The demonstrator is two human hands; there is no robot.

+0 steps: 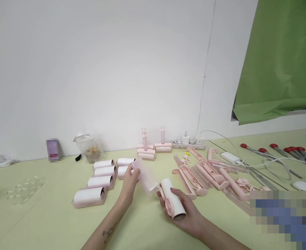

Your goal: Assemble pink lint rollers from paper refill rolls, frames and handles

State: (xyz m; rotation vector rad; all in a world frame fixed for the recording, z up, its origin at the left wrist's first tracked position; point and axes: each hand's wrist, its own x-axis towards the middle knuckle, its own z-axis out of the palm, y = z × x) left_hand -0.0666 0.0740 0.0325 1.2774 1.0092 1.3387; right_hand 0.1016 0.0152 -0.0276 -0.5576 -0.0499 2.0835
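My left hand pinches the top end of a translucent pink plastic cover, which hangs tilted toward the right. In my right hand lies a white roll with a pink plastic part against its left side; the fingers wrap round both. The cover's lower end is close to the top of this roll. Left of my left hand, several white rolls rest in pink covers in a row, and two more lie just behind the hand.
Pink plastic parts are heaped to the right. Pink assembled pieces and a power strip stand by the wall. A plastic bag is back left; red-handled tools and cables lie far right.
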